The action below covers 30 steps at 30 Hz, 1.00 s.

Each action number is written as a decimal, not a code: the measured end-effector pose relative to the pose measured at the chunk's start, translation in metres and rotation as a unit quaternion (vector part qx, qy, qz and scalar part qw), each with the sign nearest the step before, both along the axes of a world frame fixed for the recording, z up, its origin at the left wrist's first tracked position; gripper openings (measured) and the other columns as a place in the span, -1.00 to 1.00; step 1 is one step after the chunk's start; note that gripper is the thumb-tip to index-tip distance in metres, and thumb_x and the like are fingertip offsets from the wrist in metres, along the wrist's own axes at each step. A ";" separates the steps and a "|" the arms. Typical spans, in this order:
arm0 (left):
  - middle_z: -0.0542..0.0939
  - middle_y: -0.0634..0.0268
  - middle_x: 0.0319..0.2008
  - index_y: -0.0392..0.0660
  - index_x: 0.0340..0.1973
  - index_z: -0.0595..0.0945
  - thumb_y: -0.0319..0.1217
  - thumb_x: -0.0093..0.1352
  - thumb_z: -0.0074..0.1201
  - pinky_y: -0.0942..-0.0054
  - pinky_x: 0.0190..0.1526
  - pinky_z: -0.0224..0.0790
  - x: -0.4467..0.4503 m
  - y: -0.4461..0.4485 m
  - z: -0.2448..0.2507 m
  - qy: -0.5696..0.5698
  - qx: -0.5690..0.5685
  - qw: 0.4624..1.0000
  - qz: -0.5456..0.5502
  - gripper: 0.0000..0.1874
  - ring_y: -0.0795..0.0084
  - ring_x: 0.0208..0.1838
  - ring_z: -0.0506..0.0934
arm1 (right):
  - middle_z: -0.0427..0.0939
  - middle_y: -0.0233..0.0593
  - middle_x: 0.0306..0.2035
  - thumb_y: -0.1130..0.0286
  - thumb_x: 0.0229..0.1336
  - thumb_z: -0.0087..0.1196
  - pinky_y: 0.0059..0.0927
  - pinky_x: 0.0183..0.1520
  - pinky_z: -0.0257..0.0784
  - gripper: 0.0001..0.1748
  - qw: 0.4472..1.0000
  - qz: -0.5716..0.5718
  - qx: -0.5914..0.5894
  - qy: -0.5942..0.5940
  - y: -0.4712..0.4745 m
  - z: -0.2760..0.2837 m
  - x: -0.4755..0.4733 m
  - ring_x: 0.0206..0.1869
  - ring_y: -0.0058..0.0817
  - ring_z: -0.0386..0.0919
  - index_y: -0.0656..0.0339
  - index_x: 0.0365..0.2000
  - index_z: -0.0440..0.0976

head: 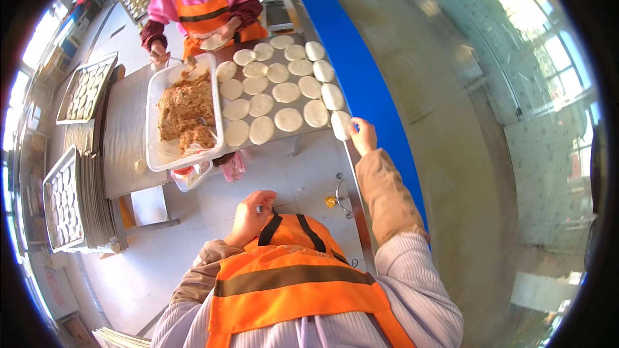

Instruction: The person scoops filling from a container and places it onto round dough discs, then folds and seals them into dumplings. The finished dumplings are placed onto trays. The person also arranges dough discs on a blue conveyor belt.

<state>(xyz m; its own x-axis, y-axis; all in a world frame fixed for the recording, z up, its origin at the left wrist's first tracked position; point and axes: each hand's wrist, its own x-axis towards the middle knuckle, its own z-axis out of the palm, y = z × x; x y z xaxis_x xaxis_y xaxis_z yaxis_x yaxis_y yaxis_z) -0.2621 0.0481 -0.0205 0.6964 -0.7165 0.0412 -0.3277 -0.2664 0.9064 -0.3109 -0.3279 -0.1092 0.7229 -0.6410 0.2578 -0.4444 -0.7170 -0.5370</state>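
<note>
My right hand (pixel 363 136) is at the table's right edge, fingers pinched at the rim of a flat dough round (pixel 341 125). That round lies at the near end of the rightmost row. My left hand (pixel 251 217) hovers in front of my orange apron (pixel 295 282) with its fingers curled; whether anything is in them is hidden. Several more dough rounds (pixel 287 120) lie in rows on the metal table (pixel 309 136). Left of them stands a white plastic tub (pixel 151 140) of reddish-brown filling (pixel 186 106).
Across the table a co-worker (pixel 208 5) holds a dough round (pixel 214 42) and a utensil over the tub. A blue conveyor belt (pixel 362 63) runs along the right. Trays of dough pieces (pixel 87 89) top stacks at left. A smaller container (pixel 196 181) sits below the tub.
</note>
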 end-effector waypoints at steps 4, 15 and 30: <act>0.57 0.16 -0.38 -0.19 -0.25 0.54 -0.57 0.23 -0.03 0.49 -0.36 0.40 0.061 0.048 -0.003 -0.015 0.000 0.996 0.093 -0.83 0.35 -0.37 0.56 | 0.52 -0.16 -0.18 0.34 -0.12 0.15 -0.22 -0.05 0.33 -0.61 0.972 0.063 -0.106 0.202 -0.027 -0.011 0.056 -0.12 -0.11 0.42 0.13 -0.17 0.46; 0.55 0.16 -0.35 -0.19 -0.23 0.53 -0.57 0.20 0.02 0.43 -0.32 0.41 0.120 0.068 0.003 0.025 -0.003 0.981 0.193 -0.79 0.28 -0.33 0.55 | 0.52 -0.10 -0.51 0.32 -0.22 0.21 -0.12 -0.33 0.37 -0.79 0.937 0.101 -0.019 0.334 -0.015 0.009 0.075 -0.37 -0.17 0.52 0.13 -0.54 0.41; 0.60 0.16 -0.39 -0.18 -0.28 0.60 -0.55 0.07 0.17 0.46 -0.42 0.42 0.241 0.068 0.111 -0.237 0.065 0.963 0.108 -0.73 0.26 -0.42 0.57 | 0.55 -0.18 -0.48 0.41 0.04 0.08 -0.45 -0.34 0.44 -0.82 0.853 0.416 0.314 0.025 0.235 0.112 0.289 -0.40 -0.43 0.53 0.28 -0.34 0.40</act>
<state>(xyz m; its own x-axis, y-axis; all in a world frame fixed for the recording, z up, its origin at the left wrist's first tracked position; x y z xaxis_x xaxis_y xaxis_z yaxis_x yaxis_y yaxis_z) -0.0206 0.1165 0.0906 0.7551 -0.5771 0.3111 -0.6204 -0.4757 0.6235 -0.0223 -0.0925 0.0030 0.9951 0.0990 0.0078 0.0444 -0.3736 -0.9265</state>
